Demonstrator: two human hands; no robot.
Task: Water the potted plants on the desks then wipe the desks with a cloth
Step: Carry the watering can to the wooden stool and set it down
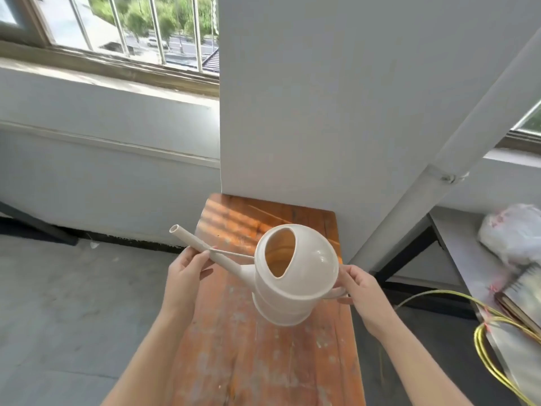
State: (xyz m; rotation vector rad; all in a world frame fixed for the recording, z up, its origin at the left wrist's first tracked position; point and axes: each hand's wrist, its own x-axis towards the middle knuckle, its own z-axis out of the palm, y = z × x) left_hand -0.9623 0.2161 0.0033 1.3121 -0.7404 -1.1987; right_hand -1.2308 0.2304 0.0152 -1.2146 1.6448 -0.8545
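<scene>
Your right hand [355,284] grips the cream plastic watering can [295,273] by its handle, left hand [187,266] pinching the spout above the worn orange wooden bench [263,361]; carry it level.

Long orange-brown wooden bench [272,356], planks worn and blotched with pale paint marks, far end butted against a white wall column. Sunlight striped across the far end. Nothing seen resting directly on the visible top. Grey concrete floor [67,303] to the left and right of it.

At the right edge, pale grey desk top [456,238] on a black metal frame. On it: crumpled white plastic bag [515,232], blurred; a spiral-bound notebook [524,294] just beside the bag; coiled yellow cable [491,356] spilling over the near edge.
</scene>
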